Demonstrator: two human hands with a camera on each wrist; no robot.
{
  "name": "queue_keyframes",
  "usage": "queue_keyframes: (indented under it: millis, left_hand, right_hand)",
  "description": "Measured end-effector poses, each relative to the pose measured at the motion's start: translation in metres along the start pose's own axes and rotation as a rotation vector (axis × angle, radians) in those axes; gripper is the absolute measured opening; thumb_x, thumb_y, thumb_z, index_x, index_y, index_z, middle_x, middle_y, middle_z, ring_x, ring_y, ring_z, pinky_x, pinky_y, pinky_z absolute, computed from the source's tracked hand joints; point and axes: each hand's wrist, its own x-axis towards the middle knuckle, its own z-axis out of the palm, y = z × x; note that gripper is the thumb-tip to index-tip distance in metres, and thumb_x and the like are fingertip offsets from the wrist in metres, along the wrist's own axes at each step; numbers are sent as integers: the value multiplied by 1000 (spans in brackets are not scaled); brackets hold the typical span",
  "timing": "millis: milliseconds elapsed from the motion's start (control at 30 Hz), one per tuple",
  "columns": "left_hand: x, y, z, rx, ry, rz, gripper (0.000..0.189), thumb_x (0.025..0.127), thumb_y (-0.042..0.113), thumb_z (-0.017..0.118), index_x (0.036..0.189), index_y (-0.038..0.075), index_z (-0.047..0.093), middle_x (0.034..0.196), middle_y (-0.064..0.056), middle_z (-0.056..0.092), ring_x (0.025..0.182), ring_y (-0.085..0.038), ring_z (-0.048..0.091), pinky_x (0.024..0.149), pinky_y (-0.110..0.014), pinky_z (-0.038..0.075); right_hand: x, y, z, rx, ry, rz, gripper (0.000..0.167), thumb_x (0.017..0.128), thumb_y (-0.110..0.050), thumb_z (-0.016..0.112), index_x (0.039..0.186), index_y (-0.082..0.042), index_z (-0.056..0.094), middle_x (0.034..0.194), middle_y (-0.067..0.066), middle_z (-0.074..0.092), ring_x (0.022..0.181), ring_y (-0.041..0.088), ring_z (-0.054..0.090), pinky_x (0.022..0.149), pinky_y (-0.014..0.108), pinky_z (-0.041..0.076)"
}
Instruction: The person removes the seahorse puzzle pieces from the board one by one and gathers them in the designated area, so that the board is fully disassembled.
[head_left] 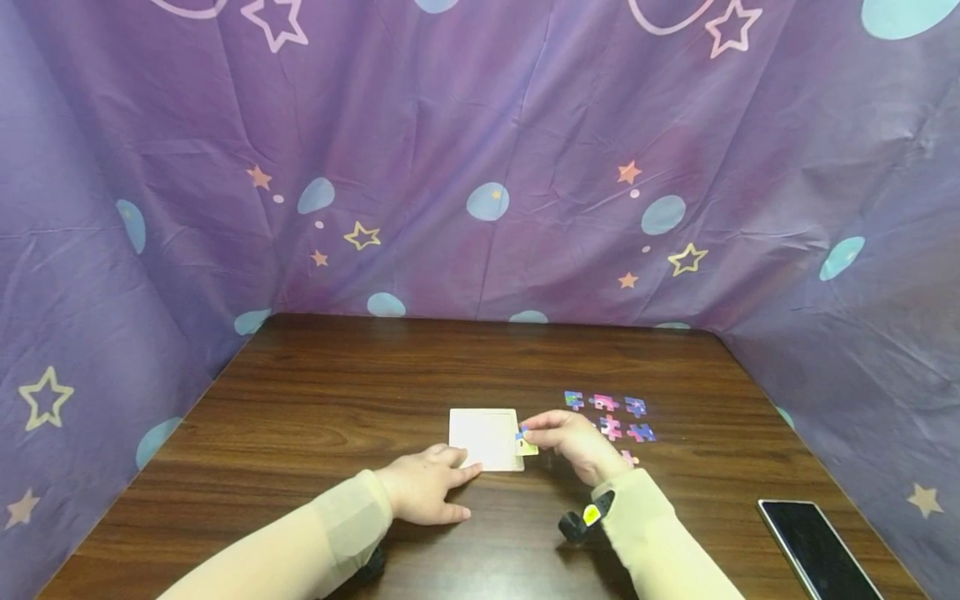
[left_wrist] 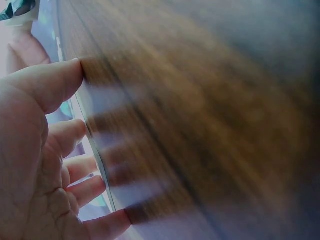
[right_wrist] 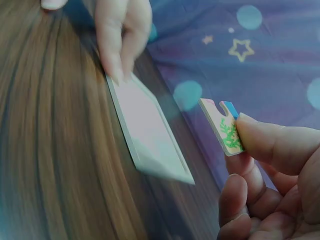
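A pale, shallow puzzle board (head_left: 482, 433) lies flat on the wooden table. My left hand (head_left: 423, 487) is spread low at the board's near left corner, fingertips touching its edge; the left wrist view shows the extended fingers (left_wrist: 70, 135) along that edge. Between thumb and fingers, my right hand (head_left: 573, 442) pinches a jigsaw piece (right_wrist: 225, 127), yellowish with a green plant print and a blue corner. In the head view this piece is at the board's right edge; the right wrist view shows it raised off the table. No other piece is visible on the board.
Several pink, blue and purple jigsaw pieces (head_left: 635, 407) lie beyond and right of my right hand, which partly hides some. A phone (head_left: 817, 550) with a dark screen lies at the table's near right. Purple patterned cloth (head_left: 480, 167) hangs behind the table (head_left: 360, 367) and along both sides.
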Motion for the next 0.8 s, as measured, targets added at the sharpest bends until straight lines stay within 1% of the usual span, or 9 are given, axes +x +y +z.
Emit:
queue_keyframes:
  millis: [67, 233, 300, 400, 500, 567, 633, 733, 800]
  left_hand:
    - [0, 0, 0, -5, -6, -7, 70, 89, 60, 54, 148, 27, 39, 152, -9, 35, 138, -28, 34, 108, -43, 38]
    - [-1, 1, -1, -13, -17, -14, 70, 89, 60, 54, 149, 27, 39, 153, -9, 34, 139, -29, 33, 109, -43, 38]
    - [-1, 1, -1, -11, -16, -13, 70, 89, 60, 54, 148, 27, 39, 153, -9, 34, 139, -28, 34, 109, -42, 38]
    - [-1, 2, -1, -8, -13, -12, 70, 89, 60, 54, 148, 27, 39, 152, -9, 35, 139, -28, 34, 109, -42, 38]
    - [0, 2, 0, -12, -11, -15, 69, 89, 60, 55, 148, 28, 39, 152, -8, 35, 139, -27, 34, 108, -43, 39]
    - [0, 1, 1, -13, -12, -18, 69, 89, 60, 54, 148, 28, 39, 152, -8, 35, 139, -27, 33, 108, -43, 39]
    - [0, 1, 1, -12, -13, -18, 69, 89, 60, 54, 148, 28, 39, 153, -8, 35, 139, -27, 33, 108, -43, 38]
    - [0, 0, 1, -8, -14, -17, 69, 89, 61, 53, 149, 29, 38, 153, -7, 34, 139, -27, 33, 109, -43, 38]
    - [0, 0, 2, -8, -15, -16, 69, 89, 61, 52, 149, 29, 38, 153, -7, 34, 139, -27, 33, 109, -43, 37]
  right_hand:
    - [-4, 2, -13, 14, -4, 25, 29, 80, -11, 73, 104, 3, 68, 77, -6, 64, 66, 9, 51, 57, 23, 39]
    - [-16, 8, -47, 12, 23, 67, 26, 82, -11, 72, 104, 1, 68, 74, -7, 63, 57, 5, 45, 49, 19, 36]
    - [-21, 11, -60, -2, 36, 76, 20, 83, -12, 71, 101, -3, 70, 76, -7, 64, 63, 6, 51, 55, 22, 42]
    - [-28, 15, -79, 6, 39, 84, 14, 85, -10, 69, 98, -5, 69, 76, -6, 62, 62, 7, 51, 55, 22, 44]
    - [-33, 19, -96, 6, 37, 68, 18, 86, -7, 67, 102, 3, 66, 78, -4, 63, 63, 9, 56, 59, 24, 50]
    - [-37, 22, -107, -47, 64, 67, 23, 86, -9, 68, 103, 6, 65, 77, -4, 63, 64, 10, 54, 61, 25, 47]
    - [-41, 25, -117, -122, 96, 84, 28, 86, -14, 69, 106, 5, 65, 79, -5, 64, 70, 11, 55, 66, 29, 44]
    - [-45, 30, -131, -217, 128, 118, 33, 86, -19, 70, 109, 4, 65, 80, -5, 61, 75, 13, 51, 66, 31, 38]
    - [-47, 33, -140, -243, 132, 131, 35, 87, -20, 70, 111, 6, 64, 80, -5, 61, 76, 14, 50, 65, 32, 38]
